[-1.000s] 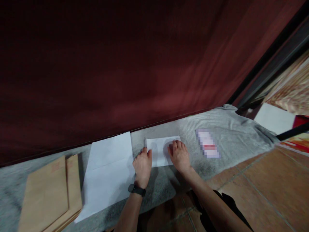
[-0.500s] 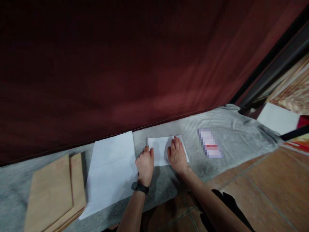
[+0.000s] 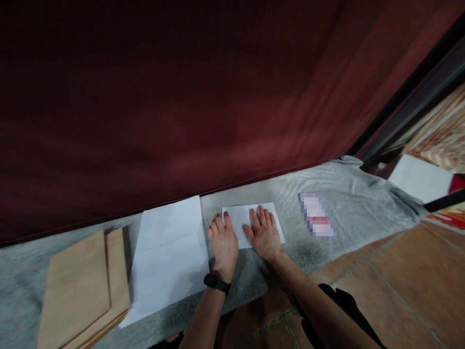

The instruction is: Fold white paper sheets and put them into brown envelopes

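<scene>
Dark red backdrop [image 3: 218,106], tiled floor [image 3: 395,271]

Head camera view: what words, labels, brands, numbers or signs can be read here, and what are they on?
No text can be read.
Brown paper stack: faint reddish marks, too blurred.
Pale packet with a red band: pixelated, unreadable.
Small white paper and large white sheet: no writing visible.
Black wristband: no lettering visible.
Red-and-yellow print at right: nothing legible.

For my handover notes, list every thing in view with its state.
Left hand: open, at the small white paper's left end
Right hand: open, spread on that paper
Small white paper: flat, partly covered
Large white paper: opened out, creased across
Brown paper stack: overlapping
Black wristband: worn
Grey cloth: wrinkled at right
</scene>
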`<state>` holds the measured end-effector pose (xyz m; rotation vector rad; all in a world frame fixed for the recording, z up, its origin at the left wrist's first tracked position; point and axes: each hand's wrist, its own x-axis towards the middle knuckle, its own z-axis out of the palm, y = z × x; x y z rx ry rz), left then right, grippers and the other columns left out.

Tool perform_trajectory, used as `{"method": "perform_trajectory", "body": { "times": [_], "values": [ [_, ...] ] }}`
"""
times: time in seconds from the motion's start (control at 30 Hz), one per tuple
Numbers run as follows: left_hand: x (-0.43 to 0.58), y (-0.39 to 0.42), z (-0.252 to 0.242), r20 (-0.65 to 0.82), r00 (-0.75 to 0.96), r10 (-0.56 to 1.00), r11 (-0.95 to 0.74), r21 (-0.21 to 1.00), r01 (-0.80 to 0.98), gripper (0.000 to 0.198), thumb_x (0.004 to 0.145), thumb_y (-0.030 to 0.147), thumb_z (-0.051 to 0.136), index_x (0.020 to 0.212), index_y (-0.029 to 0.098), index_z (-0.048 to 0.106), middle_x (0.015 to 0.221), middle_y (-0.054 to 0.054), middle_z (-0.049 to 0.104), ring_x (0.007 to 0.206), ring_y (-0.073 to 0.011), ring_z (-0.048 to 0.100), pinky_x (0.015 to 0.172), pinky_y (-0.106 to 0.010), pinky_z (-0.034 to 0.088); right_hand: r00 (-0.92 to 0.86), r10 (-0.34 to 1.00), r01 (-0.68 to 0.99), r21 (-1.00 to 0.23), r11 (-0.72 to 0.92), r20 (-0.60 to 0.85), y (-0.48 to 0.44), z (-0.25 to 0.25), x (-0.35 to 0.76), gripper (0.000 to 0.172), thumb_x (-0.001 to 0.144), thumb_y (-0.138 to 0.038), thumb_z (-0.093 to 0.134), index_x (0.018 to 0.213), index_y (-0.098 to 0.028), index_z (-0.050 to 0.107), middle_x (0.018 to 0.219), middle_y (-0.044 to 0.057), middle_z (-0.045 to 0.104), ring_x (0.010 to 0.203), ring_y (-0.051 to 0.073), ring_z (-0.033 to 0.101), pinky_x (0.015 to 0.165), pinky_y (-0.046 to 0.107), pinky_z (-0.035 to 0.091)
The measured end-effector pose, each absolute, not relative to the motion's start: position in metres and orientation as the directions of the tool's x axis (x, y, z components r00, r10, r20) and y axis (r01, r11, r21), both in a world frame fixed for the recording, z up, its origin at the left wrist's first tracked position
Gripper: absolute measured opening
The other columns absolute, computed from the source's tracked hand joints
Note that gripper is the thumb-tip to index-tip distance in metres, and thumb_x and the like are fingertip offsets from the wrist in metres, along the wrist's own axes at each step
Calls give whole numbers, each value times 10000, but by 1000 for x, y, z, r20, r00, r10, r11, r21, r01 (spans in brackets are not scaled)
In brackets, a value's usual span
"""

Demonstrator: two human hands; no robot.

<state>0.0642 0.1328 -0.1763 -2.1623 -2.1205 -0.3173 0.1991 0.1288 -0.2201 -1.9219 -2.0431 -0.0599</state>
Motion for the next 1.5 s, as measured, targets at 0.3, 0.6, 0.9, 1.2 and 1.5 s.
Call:
{"method": "perform_trajectory", "body": {
  "times": [0.3, 0.6, 0.9, 1.2, 1.5],
  "values": [
    [92, 133, -208, 202, 221, 954, -262, 204, 943, 576, 1016, 383, 319, 1494, 64, 364, 1558, -154, 373, 1476, -262, 273, 1215, -456, 246, -85, 975, 985, -132, 114, 206, 128, -216, 203, 537, 1006, -288, 374, 1529, -170, 343, 1604, 161, 263, 1470, 325, 251, 1173, 497, 220],
    [82, 129, -209, 213, 97, 972, -131, 156, 979, 575, 1016, 358, 316, 1505, 57, 342, 1575, -166, 315, 1482, -271, 255, 1216, -465, 219, -7, 975, 986, -159, 43, 220, 135, -217, 229, 527, 1030, -359, 336, 1516, -157, 368, 1572, 147, 338, 1440, 297, 329, 1174, 486, 231],
    [63, 117, -204, 235, 75, 969, -116, 166, 979, 571, 996, 311, 375, 1497, 39, 353, 1560, -195, 336, 1481, -275, 255, 1215, -450, 217, 56, 967, 989, -150, -19, 248, 131, -212, 254, 546, 1024, -296, 322, 1489, -14, 362, 1559, 198, 342, 1442, 324, 316, 1173, 471, 241],
    [67, 120, -202, 226, 84, 970, -118, 140, 983, 561, 997, 299, 368, 1484, 21, 370, 1563, -207, 322, 1481, -300, 247, 1209, -477, 215, -220, 948, 922, -268, 279, 232, 129, -202, 206, 538, 1048, -375, 263, 1515, -124, 357, 1589, 103, 316, 1472, 241, 272, 1194, 412, 238],
    [59, 120, -207, 288, 115, 951, -152, 110, 982, 543, 999, 288, 339, 1468, 20, 398, 1545, -200, 363, 1473, -312, 266, 1198, -512, 241, -84, 969, 971, -199, 131, 232, 131, -218, 222, 537, 1029, -380, 374, 1515, -150, 368, 1585, 133, 312, 1449, 292, 317, 1183, 462, 226]
  ]
}}
